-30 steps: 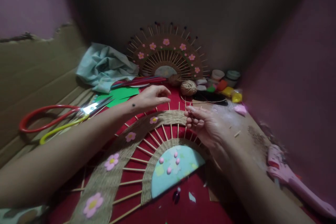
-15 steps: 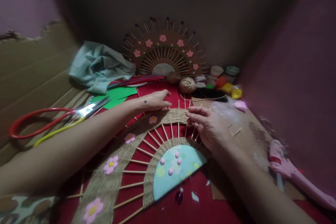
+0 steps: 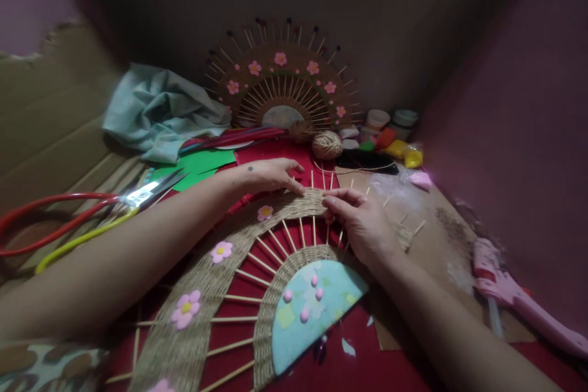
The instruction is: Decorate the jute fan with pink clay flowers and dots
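A fan-shaped piece of woven twine on thin sticks lies before me, its outer band set with pink clay flowers. At its base sits a pale blue half-disc carrying several small pink balls. My left hand reaches over the band's far edge, fingers stretched and thumb tip against the weave. Close to its right, my right hand has thumb and index finger pinched together at the band. Whatever lies between those fingertips is hidden.
Large scissors lie open at the left near green sheets and a crumpled cloth. A finished-looking fan leans at the back. A twine ball and clay packets stand behind; a pink glue gun lies right.
My left thumb has come down onto the band's edge, closer to my right hand. My right fingertips have shifted slightly left and pressed onto the weave. The view has tilted a little.
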### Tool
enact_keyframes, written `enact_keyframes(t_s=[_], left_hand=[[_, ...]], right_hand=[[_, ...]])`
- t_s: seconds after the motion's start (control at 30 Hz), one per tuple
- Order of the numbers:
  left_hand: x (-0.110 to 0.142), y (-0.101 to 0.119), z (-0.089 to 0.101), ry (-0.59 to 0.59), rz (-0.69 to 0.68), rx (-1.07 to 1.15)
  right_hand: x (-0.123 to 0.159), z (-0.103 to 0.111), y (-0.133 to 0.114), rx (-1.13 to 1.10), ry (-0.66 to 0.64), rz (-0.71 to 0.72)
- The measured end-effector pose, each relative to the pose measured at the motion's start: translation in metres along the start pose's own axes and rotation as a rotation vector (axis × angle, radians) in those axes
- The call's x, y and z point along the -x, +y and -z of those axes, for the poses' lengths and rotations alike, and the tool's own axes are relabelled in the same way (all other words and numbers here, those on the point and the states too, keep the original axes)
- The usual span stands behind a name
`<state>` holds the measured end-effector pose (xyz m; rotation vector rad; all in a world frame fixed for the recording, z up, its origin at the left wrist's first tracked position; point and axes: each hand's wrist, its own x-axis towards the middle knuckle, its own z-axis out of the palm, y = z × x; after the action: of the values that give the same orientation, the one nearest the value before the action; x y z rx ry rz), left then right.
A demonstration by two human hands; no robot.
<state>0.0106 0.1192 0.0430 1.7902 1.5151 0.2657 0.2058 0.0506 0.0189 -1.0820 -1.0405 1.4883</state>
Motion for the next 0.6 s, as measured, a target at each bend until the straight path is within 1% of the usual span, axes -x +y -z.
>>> enact_keyframes(t_s=[0.1, 0.17, 0.23, 0.3, 0.37, 0.5, 0.6], left_hand=[[0.002, 0.002, -0.001, -0.006, -0.034, 0.031], [0.005, 0.005, 0.0, -0.032, -0.052, 0.065], [0.009, 0.008, 0.001, -0.055, -0.058, 0.082], [0.012, 0.01, 0.002, -0.048, -0.067, 0.07], [0.015, 0.012, 0.003, -0.037, -0.083, 0.061], [0.015, 0.011, 0.004, -0.078, -0.132, 0.102], [0.014, 0.007, 0.003, -0.114, -0.164, 0.183]], right_hand=[[0.002, -0.002, -0.001, 0.031, -0.009, -0.016], [0.002, -0.004, -0.004, 0.068, -0.021, -0.021], [0.001, -0.007, -0.007, 0.121, -0.038, -0.004], [-0.003, -0.011, -0.011, 0.194, -0.075, 0.024], [-0.007, -0.015, -0.013, 0.295, -0.125, 0.085], [-0.014, -0.02, -0.007, 0.54, -0.208, 0.31], [-0.017, -0.02, 0.002, 0.593, -0.257, 0.38]])
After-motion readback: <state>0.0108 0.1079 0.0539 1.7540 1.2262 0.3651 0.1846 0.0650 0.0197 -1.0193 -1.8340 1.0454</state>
